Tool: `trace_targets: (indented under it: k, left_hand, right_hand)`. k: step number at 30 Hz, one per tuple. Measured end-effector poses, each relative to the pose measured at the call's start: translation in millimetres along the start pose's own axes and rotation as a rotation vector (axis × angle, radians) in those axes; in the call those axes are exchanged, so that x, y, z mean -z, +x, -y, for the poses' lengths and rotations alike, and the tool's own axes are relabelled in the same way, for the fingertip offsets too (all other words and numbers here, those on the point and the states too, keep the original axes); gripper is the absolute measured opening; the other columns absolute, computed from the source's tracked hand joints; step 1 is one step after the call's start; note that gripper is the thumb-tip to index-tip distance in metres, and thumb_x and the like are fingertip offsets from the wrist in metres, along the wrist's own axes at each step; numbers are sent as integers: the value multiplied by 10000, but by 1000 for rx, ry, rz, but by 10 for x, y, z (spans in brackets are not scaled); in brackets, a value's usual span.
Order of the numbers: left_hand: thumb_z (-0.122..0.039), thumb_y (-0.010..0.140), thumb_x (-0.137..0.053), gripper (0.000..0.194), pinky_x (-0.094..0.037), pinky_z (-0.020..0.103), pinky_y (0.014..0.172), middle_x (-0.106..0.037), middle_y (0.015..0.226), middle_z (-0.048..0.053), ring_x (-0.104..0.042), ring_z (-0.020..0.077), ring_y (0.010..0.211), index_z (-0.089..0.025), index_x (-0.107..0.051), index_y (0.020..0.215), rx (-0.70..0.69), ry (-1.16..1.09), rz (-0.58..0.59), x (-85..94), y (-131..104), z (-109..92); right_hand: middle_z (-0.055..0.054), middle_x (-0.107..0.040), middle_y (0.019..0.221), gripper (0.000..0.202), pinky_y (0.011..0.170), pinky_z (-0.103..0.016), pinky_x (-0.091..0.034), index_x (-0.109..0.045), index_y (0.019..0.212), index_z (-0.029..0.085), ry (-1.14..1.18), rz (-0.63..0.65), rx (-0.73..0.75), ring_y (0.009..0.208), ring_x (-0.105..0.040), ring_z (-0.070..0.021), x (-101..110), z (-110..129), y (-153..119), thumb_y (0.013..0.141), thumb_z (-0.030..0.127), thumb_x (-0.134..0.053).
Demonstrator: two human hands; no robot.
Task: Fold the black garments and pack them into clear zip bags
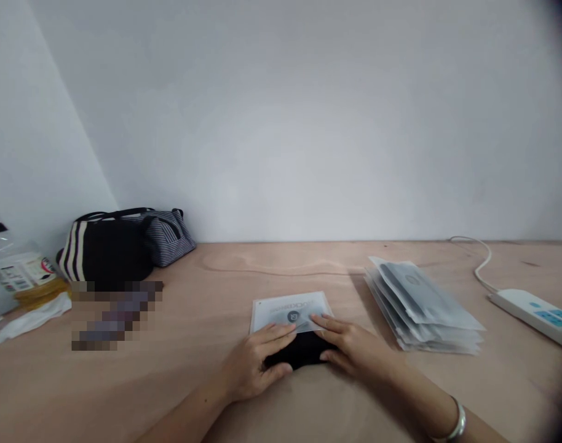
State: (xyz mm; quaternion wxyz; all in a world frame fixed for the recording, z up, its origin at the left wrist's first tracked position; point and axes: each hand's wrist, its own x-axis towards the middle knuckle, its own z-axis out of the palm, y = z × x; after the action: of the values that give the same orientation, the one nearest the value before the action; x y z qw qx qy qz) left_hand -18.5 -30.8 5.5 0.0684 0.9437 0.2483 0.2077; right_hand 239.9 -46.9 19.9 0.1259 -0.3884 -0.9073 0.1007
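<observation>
A frosted plastic pouch (272, 311) with grey print and a round logo lies flat in front of me. A folded black cloth (299, 349) sits at its near edge, its far side partly under the pouch's film; how far in it reaches I cannot tell. My left hand (262, 360) grips the cloth's left side, thumb on the near edge and fingers on the pouch's edge. On the right side my right hand (350, 344) does the same, fingers stretched over the pouch's edge, thumb against the cloth.
A stack of filled frosted pouches (423, 301) lies to the right, beside a white power strip (530, 311) with its cable. At the left stand a black bag (110, 249), a striped bag (170, 240) and a bottle of yellow liquid (32, 277). A wall closes the table's back.
</observation>
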Motion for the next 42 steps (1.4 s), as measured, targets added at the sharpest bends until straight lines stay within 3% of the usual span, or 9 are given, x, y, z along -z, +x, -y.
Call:
trace_targets:
  k: [2,6,15,19,21,25,30,37,42]
  left_hand:
    - [-351,801,-545,593,-329,430,997,-361,1349,69,-360,235,1212,-202,-306,1322,-48,42,33,58,-15,8]
    - [-160,837,-454,463,-373,382,976,-421,1311,65,-401,201,1186,-176,-364,1290,-95,125,-36,59,-9,23]
    - [-109,857,-430,346,-479,291,865,-586,1145,31,-564,147,1015,-233,-510,1170,-69,124,-324,-50,17,-3]
    - [-287,807,-541,452,-436,378,914,-526,1216,69,-521,213,1074,-216,-439,1242,-124,96,-169,56,-1,-5]
    - [-250,810,-517,474,-408,396,939,-493,1249,78,-484,220,1114,-199,-404,1267,-150,101,-116,91,-6,-1]
    - [-73,835,-389,418,-444,306,909,-539,1204,56,-515,162,1081,-199,-449,1229,-162,100,-180,72,5,-2]
    - [-52,810,-401,312,-488,287,837,-626,1076,37,-581,157,988,-208,-564,1025,-128,50,-294,9,16,-45]
    - [-30,740,-402,235,-495,265,750,-651,962,13,-614,141,880,-218,-489,852,49,-76,-344,-144,7,-31]
    - [-113,788,-442,215,-469,307,828,-611,1051,47,-571,165,972,-219,-505,964,45,-49,-279,-55,26,0]
  right_hand:
    - [-72,-245,1399,552,1026,-358,-298,-350,1308,187,28,24,16,1257,-255,-237,42,-2,-42,788,260,-522]
    - [-64,-260,1391,524,1035,-374,-278,-328,1318,192,51,9,49,1261,-247,-217,41,-16,-50,813,190,-469]
    - [-71,-510,1221,311,952,-303,-393,-572,1117,182,148,-196,-38,1101,-490,-172,-21,75,25,858,207,-402]
    - [-77,-448,1281,412,959,-323,-379,-511,1186,191,145,-116,34,1147,-444,-197,58,68,-6,794,316,-523]
    - [-82,-439,1289,455,963,-335,-369,-489,1207,192,102,-109,71,1150,-439,-203,64,44,-11,768,290,-555]
    - [-61,-537,1200,331,959,-390,-337,-546,1126,232,-24,-195,108,1086,-501,-191,-6,0,0,802,194,-493]
    - [-34,-648,983,137,887,-383,-337,-590,864,221,-39,-352,119,920,-579,-158,-80,-9,13,772,152,-514]
    - [-22,-579,790,197,651,-251,-377,-463,843,191,30,-385,-188,741,-520,-144,-175,56,96,681,80,-478]
    - [-15,-561,769,209,616,-240,-345,-455,851,193,18,-301,-272,691,-493,-136,-206,64,106,686,70,-421]
